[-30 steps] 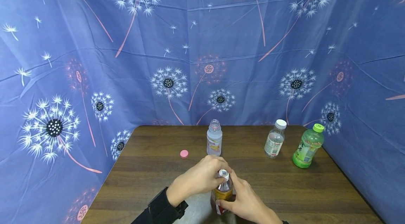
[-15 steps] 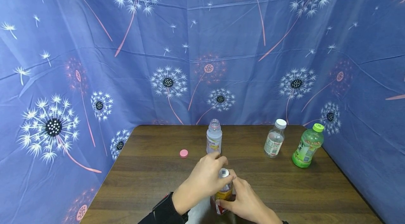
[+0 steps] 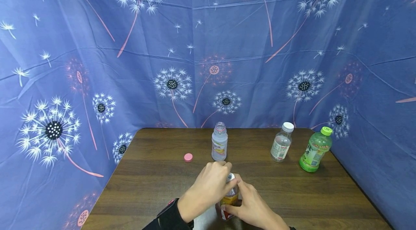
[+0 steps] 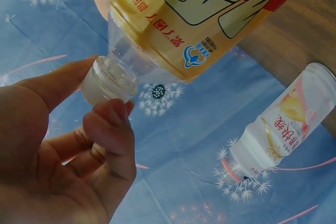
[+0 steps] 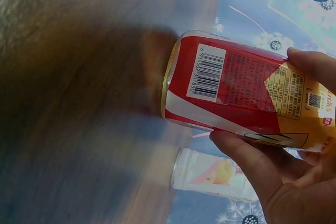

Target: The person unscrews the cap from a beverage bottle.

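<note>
A plastic drink bottle with a yellow and red label point(image 3: 230, 200) stands upright at the table's near side. My right hand point(image 3: 252, 204) grips its body, thumb on one side and fingers on the other; the right wrist view shows the barcode on the red label point(image 5: 207, 72). At the top, my left hand point(image 3: 209, 185) pinches the white cap point(image 4: 97, 84) between thumb and index finger. In the left wrist view the cap sits on the bottle's neck point(image 4: 126, 59); whether it is loose cannot be seen. The other left fingers are curled beside it.
Behind my hands stands an uncapped whitish bottle point(image 3: 219, 146), with a pink cap point(image 3: 188, 157) lying to its left. A clear white-capped bottle point(image 3: 281, 145) and a green bottle point(image 3: 316, 150) stand at the right. Dandelion-print cloth point(image 3: 195, 42) hangs behind the wooden table point(image 3: 146, 172).
My left hand has turned at the wrist and shifted slightly right, its fingers changing their hold about the white cap. My right hand keeps its grip, and the bottle stays in place.
</note>
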### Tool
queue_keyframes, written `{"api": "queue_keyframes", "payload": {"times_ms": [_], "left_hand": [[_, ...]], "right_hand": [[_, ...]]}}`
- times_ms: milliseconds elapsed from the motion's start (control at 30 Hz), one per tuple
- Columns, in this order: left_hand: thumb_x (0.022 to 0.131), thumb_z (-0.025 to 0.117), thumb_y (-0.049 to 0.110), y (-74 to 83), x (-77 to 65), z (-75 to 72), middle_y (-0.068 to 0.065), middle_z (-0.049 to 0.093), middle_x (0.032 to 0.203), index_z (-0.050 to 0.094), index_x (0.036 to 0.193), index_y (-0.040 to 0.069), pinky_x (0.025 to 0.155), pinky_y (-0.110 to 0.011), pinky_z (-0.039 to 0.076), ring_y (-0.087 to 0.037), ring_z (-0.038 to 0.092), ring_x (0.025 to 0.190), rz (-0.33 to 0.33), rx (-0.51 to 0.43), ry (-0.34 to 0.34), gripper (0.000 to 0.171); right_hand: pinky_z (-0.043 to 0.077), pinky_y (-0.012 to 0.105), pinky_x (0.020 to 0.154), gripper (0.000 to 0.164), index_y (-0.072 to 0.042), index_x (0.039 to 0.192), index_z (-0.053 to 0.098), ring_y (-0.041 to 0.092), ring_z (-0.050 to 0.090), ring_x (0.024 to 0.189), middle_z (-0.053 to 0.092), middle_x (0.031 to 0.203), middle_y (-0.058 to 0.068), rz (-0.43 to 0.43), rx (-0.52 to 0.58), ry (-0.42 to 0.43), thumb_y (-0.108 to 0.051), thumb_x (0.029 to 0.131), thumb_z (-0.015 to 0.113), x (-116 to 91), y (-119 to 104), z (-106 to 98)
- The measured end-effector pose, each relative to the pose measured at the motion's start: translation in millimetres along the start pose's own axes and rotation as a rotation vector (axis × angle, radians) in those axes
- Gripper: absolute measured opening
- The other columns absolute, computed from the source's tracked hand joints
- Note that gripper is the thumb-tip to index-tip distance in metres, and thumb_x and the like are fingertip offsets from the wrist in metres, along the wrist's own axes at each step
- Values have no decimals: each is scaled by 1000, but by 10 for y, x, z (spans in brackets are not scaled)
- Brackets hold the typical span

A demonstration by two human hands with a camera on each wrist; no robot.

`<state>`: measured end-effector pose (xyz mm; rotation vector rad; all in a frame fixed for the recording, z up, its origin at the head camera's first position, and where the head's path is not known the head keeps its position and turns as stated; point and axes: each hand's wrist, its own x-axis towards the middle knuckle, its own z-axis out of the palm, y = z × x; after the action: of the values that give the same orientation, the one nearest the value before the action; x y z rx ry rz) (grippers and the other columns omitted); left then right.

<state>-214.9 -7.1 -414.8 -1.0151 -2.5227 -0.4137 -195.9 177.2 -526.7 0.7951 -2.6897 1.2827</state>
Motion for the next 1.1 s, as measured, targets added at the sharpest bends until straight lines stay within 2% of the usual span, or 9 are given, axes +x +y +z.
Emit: {"api": "queue_keyframes", "payload": {"times_ms": [167,367,500,667,733,867,967,1100], "left_hand": [[91,77,33,-56,1,-33,6,62,76,73,87,11,55,-13,47,-1,59,65,76,-46,-44,22],[91,77,28,-159,16,-65,5,65,83,78,98,12,60,-5,43,3,54,72,163,-153,-107,18],[91,77,26,-261,37,-77,5,62,83,78,100,14,62,-3,39,0,55,74,230,-242,-164,15],[94,73,19,-375,69,-113,5,68,97,77,115,11,70,-4,46,2,60,85,302,-341,-258,23],[95,71,17,-401,76,-136,4,71,105,75,120,10,74,-5,49,2,62,91,314,-368,-302,26],[96,69,14,-418,76,-186,4,72,122,71,127,13,90,-11,50,-2,63,109,322,-351,-358,30],[97,68,11,-418,68,-201,5,69,130,70,129,16,99,-17,48,-5,60,119,320,-332,-376,33],[97,66,7,-414,63,-200,6,68,133,70,130,16,103,-19,47,-6,58,121,320,-329,-386,34]], "right_hand": [[59,27,83,77,-30,143,37,4,68,102,69,119,-11,-43,-41,36,-36,83,84,17,-7,3],[59,26,82,76,-29,143,36,4,69,100,70,116,-10,-50,-16,30,-35,83,84,19,-16,-5],[59,25,81,80,-29,146,35,3,69,100,70,117,-8,-40,-12,27,-35,83,84,21,-23,-11],[59,25,83,80,-27,148,34,5,68,103,70,120,-5,-30,-3,9,-38,85,82,19,-24,-14],[59,25,84,81,-28,150,33,5,68,104,70,121,-4,-26,6,-4,-40,86,81,17,-25,-14],[59,25,85,87,-29,154,28,7,68,105,69,123,-2,-23,16,-17,-41,86,80,21,-19,-10],[59,26,86,94,-30,158,21,8,68,107,69,126,-2,-21,14,-17,-41,86,80,23,-10,-9],[59,29,88,98,-30,159,18,8,68,109,68,128,-2,-23,24,-17,-39,85,82,21,-5,-13]]}}
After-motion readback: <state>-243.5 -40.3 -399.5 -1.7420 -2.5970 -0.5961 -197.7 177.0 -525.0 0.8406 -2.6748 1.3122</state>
